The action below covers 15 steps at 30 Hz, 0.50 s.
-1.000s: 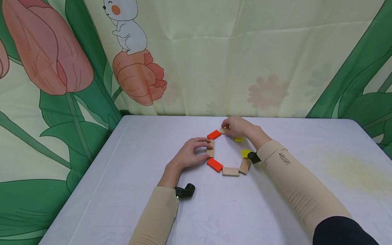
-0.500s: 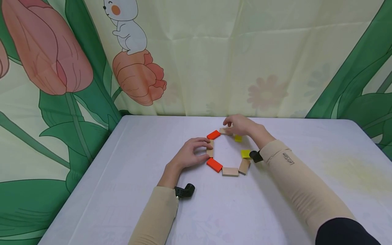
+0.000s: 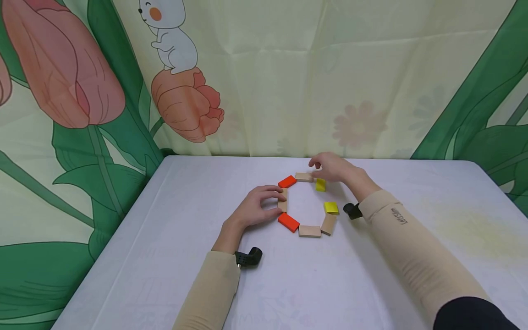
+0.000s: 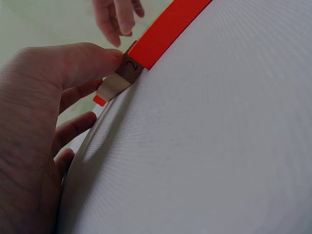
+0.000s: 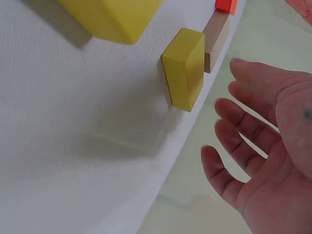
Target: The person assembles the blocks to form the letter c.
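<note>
Several flat rectangular blocks stand in a ring on the white table. My left hand [image 3: 261, 204] holds the plain wooden block [image 3: 283, 200] on the ring's left side, thumb and fingers at it; the left wrist view shows a "2" on this wooden block [image 4: 130, 69]. A red block [image 3: 288, 222] adjoins its near end, another red block [image 3: 287, 181] its far end. My right hand [image 3: 336, 167] hovers with loosely bent fingers by the back wooden block [image 3: 304, 177] and a yellow block [image 3: 320, 184]. In the right wrist view this hand [image 5: 263, 131] holds nothing.
A second yellow block [image 3: 331, 207], a slanted wooden block [image 3: 328, 224] and another wooden block [image 3: 310, 231] form the ring's right and near sides. A gap parts the two yellow blocks. Behind the table's [image 3: 412, 220] back edge hangs a printed curtain [image 3: 280, 82].
My right hand has let go of the back wooden block and drawn off to the right, uncovering it and the far yellow block. My left hand has stayed in place.
</note>
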Each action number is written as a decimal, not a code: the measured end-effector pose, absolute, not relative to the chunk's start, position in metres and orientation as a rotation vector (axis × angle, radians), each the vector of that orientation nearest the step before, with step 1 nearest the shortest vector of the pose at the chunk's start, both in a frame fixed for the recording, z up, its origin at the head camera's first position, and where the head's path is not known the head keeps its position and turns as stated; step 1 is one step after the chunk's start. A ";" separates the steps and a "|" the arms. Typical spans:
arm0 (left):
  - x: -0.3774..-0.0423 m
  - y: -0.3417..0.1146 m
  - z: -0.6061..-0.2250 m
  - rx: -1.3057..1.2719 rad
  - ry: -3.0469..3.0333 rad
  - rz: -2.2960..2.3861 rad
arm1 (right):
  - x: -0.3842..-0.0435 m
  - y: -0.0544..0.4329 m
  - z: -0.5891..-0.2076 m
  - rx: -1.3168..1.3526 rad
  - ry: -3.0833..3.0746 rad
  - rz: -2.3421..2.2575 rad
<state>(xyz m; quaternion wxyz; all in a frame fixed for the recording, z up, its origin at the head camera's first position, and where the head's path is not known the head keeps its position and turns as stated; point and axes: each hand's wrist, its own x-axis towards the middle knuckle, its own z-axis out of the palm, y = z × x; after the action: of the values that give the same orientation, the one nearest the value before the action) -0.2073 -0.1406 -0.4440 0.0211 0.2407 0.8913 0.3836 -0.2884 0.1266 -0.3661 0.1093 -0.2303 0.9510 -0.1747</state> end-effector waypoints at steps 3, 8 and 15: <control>-0.207 -0.141 -0.444 0.749 2.760 1.191 | -0.288 0.129 -0.367 -0.674 2.801 -0.505; -0.208 -0.141 -0.445 0.761 2.767 1.180 | -0.286 0.132 -0.366 -0.701 2.814 -0.475; -0.209 -0.141 -0.446 0.761 2.767 1.179 | -0.283 0.136 -0.370 -0.612 2.800 -0.470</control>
<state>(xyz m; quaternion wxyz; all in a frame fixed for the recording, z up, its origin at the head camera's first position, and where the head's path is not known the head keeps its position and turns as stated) -0.2086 -0.1410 -0.4456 0.0194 0.2453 0.8917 0.3799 -0.2827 0.1360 -0.3703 0.1183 -0.2091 0.9573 -0.1606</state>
